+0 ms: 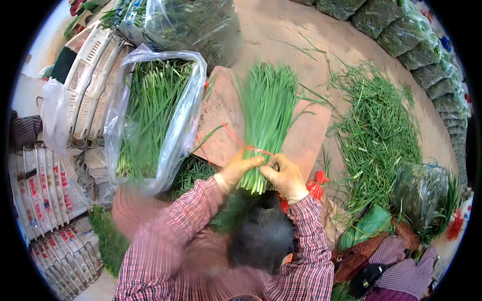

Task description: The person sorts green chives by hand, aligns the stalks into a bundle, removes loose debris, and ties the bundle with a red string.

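Over a flat reddish-brown board [312, 133] is a thick bunch of long green stalks [268, 108] with a thin red tie [260, 150]; the left hand [238, 169] clasps its pale stem ends, and the right hand [287, 176] pinches their right edge. To the left, an open clear plastic bag [184, 120] holds loose green stalks [153, 108]; beyond it, a bulging clear plastic sack [213, 30] is packed with greens [178, 20].

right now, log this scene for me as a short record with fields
left hand: left hand gripping the green bundle near its cut ends
right hand: right hand at the bundle's right side, exact grip unclear
binding: red tie across the lower bundle
left: open plastic bag holding greens
right: loose greens on the floor
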Motion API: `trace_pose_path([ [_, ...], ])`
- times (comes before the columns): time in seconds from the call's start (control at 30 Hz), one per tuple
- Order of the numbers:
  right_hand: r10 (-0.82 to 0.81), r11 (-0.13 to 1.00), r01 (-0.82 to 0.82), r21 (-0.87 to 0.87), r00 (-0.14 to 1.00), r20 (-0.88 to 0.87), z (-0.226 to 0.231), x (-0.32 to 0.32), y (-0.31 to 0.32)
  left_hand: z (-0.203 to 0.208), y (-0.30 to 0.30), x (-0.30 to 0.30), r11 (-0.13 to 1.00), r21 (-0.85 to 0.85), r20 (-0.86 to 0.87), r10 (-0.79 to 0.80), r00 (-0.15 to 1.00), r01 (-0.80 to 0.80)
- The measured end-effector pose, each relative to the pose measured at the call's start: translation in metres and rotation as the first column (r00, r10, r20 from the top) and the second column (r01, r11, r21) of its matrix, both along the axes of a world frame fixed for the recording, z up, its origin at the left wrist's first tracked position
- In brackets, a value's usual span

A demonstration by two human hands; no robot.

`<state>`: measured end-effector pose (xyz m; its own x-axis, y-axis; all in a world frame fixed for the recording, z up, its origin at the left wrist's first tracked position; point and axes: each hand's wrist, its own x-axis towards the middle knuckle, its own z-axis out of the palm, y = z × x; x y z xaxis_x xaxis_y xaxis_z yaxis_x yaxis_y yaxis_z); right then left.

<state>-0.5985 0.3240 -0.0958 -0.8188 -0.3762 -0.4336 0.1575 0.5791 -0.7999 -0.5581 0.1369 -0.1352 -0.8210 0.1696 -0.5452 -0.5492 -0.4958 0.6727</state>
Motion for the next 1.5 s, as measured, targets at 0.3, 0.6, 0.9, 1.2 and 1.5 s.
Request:
trace_pose_path([
  [0.3,-0.022,0.987,-0.025,-0.159,0.958,-0.286,0.04,-0.018,-0.041,0.069,-0.023,-0.011,0.656,-0.736,-0.145,-0.392,0.909,0.165],
  [0.6,0.002,0.927,-0.082,-0.365,0.977,-0.214,-0.019,0.004,-0.04,0.058,-0.031,-0.015,-0.187,-0.982,0.099,-0.606,0.789,-0.02],
  [0.9,0.027,0.949,-0.19,-0.25,0.842,-0.538,-0.021,0.003,-0.038,0.074,-0.029,-0.023,-0.174,-0.982,0.174,-0.649,0.74,0.079],
  [1.2,-0.04,0.779,0.129,-0.614,0.987,0.157,-0.016,0.015,-0.035,0.052,-0.038,-0.035,-0.136,-0.963,0.262,-0.669,0.696,0.232],
  [1.5,0.03,0.75,0.202,-0.629,0.941,0.338,0.005,0.005,-0.045,0.022,0.001,-0.019,-0.259,-0.966,0.188,-0.633,0.751,0.023],
])
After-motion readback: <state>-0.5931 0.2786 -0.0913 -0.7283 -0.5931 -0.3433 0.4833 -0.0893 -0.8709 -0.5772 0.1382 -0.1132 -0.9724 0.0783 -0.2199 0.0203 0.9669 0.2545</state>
